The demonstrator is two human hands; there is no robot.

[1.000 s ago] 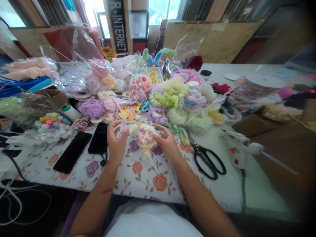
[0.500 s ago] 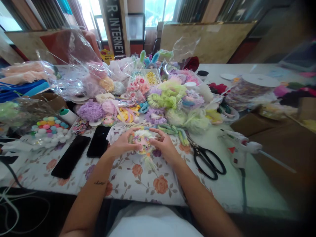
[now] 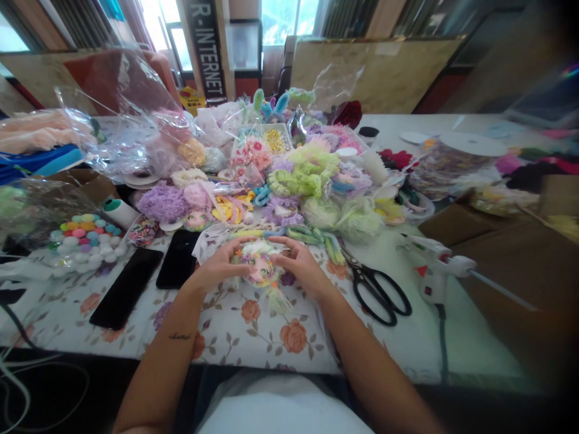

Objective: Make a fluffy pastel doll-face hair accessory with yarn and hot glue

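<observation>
Above the flowered cloth (image 3: 266,349) on the counter, I hold the doll head (image 3: 261,269) between my curled left hand (image 3: 218,265) and right hand (image 3: 302,268), its colourful trim and pale tassel (image 3: 277,300) seemingly in place, though I cannot tell what remains unfinished.

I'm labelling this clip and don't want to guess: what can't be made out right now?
All in the head view:
- Back of the doll face: turned away, edges covered by the left hand and right hand.
- Lettering before "R" on the sign: cut off by the top edge.
- Forearm marking: too small and blurred to read.
</observation>
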